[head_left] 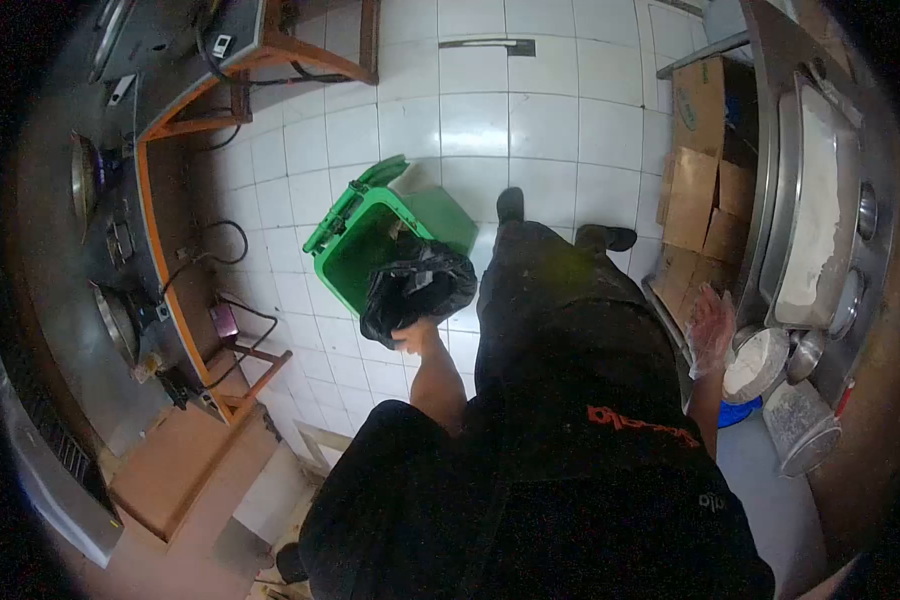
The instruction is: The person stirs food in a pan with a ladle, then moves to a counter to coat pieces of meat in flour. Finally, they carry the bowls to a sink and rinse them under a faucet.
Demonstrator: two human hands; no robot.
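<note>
Two pans, one (118,322) nearer the left hand and one (84,185) farther off, sit on the metal tabletop (135,215), well apart from that hand.

Right of them, the left hand (410,335) grasps the near edge of a black bag (448,285), fingers curled at its rim. This grip seems to hold the mouth of the bag apart and take up its slack material. Just beyond the hand, the bag lies against the near side of the open green bin (448,218); how much of it is inside, I cannot tell. The bin's mouth faces the hand's side, with the lid (382,172) folded back, leaving the opening accessible.

Well to the right, the right hand (710,320), apparently in clear plastic, is released, its fingers extended with nothing visible in them. Held out to the side, it is probably well away from the bag for balance or cleanliness. Cardboard boxes (695,200) lie beyond it. Beside it is a round tub (757,362) of white powder; farther right are a metal bowl (807,355) and a long metal tray (776,250), whose raised walls likely contain the powder inside.
</note>
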